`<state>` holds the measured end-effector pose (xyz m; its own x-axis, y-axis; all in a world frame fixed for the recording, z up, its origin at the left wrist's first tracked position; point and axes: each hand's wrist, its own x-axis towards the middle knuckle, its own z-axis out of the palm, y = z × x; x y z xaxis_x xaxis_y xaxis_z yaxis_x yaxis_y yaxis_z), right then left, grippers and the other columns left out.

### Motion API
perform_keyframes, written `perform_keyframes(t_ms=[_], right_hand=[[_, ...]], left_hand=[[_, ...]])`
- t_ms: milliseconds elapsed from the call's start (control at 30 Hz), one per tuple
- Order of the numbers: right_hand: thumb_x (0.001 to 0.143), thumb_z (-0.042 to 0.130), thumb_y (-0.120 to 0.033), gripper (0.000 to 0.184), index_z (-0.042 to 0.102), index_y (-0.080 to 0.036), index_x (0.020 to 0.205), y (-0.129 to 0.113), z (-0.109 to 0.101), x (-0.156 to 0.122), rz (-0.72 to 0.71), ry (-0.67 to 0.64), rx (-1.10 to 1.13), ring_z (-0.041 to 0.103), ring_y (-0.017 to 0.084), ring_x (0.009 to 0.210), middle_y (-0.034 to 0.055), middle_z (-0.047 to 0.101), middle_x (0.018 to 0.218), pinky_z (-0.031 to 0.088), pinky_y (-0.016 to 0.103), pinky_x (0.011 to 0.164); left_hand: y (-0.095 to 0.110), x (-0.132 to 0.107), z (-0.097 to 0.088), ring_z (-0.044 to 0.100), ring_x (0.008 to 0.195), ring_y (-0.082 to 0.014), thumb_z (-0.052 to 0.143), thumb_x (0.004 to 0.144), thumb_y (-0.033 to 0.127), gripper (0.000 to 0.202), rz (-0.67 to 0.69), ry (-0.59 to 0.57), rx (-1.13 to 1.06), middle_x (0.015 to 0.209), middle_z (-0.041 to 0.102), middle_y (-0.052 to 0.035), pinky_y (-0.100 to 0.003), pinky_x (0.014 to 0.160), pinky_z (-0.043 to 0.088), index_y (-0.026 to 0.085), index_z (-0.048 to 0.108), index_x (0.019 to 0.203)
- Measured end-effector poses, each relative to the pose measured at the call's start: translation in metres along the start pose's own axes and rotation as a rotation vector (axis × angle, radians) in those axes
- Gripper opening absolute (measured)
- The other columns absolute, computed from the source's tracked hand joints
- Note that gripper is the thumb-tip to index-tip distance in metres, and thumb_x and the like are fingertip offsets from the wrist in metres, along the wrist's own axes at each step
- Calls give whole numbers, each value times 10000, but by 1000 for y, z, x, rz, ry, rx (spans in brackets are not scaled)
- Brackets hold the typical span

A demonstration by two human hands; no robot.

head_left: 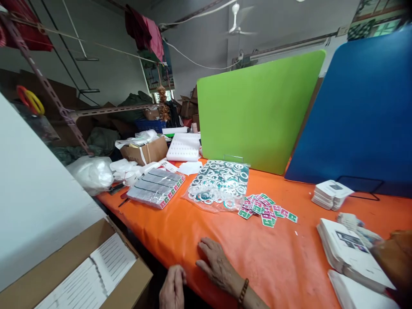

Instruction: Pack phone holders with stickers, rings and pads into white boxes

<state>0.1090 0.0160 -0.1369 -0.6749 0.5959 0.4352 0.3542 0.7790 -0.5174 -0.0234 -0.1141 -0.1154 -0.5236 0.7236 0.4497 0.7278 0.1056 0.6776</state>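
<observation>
My left hand point(173, 286) is at the table's near edge, its fingers curled together. The inside of its grip is hidden, so I cannot tell whether anything is in it. Palm down on the orange tablecloth point(267, 266) lies my right hand point(217, 262), fingers stretched out and holding nothing, with a beaded bracelet point(243, 291) at the wrist. Beyond it is a clear plastic bag of white and teal rings point(220, 182). Right of that bag lies a loose heap of small pink and green cards point(262, 207). A plastic-wrapped pack point(156, 186) with pink and green ends sits to the left.
An open cardboard box point(141, 279) with white printed packs stands lower left. Green point(257, 111) and blue point(357, 111) panels rise behind the table. White stacks point(350, 249) lie on the right. At the back left are a cardboard carton point(151, 152) and a clear plastic bag point(92, 171).
</observation>
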Motion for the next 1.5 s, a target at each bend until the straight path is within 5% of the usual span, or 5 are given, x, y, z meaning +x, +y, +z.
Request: perform_keyframes(t_ms=[233,533,867,1100,1500], right_hand=[[916,475,-304,340,554,-126,1194,64,-47,14,135,195,-186,542,296,1136,184,589,1218,457,458,954],[932,449,-321,297,575,-174,1158,111,-92,7,328,127,-503,498,298,1167,132,593,1247,322,497,989],[936,400,-253,278,607,-153,1093,124,-104,21,468,348,-606,498,275,1140,122,638,1152,278,452,1010],[832,503,-216,260,586,-124,1060,160,-121,74,450,211,-581,450,302,1144,168,588,1178,240,485,1023],[882,522,-372,268,569,-156,1033,155,-130,58,449,208,-488,496,262,1086,119,614,1111,299,434,1007]], left_hand=[[15,75,39,635,1023,-256,404,881,323,289,111,-39,85,1081,664,-150,-427,887,515,157,578,1041],[17,95,96,347,1347,-358,475,880,363,462,146,-386,608,1412,470,-159,-527,1068,315,111,565,1255],[11,91,100,370,1334,-355,429,895,380,481,250,-314,661,1397,490,-148,-529,1063,296,110,567,1269],[11,92,98,384,1324,-356,427,890,403,492,264,-318,645,1383,503,-160,-520,1052,304,111,580,1255],[18,102,102,375,1324,-331,387,881,393,512,236,-347,733,1374,520,-147,-474,1052,273,103,567,1263]])
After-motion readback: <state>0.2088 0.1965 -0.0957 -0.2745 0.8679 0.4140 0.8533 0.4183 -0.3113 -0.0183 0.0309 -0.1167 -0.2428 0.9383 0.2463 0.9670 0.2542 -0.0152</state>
